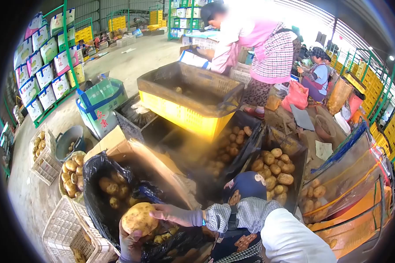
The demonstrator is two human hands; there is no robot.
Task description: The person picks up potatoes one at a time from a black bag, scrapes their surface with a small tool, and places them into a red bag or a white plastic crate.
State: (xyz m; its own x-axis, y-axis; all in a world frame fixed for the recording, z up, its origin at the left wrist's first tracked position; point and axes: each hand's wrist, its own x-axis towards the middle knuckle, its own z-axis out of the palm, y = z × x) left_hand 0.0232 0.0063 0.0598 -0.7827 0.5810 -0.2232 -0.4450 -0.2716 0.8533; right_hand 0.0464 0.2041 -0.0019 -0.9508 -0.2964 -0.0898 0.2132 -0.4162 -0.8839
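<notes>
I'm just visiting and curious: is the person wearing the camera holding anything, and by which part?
A large potato: the left hand cups it from beneath, and the right hand touches its right side.

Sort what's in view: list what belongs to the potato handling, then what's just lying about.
In hand: large potato held by left hand and right hand; black-lined cardboard box of potatoes.

Lying about: yellow crate, grey bucket, white basket, green box.
</notes>
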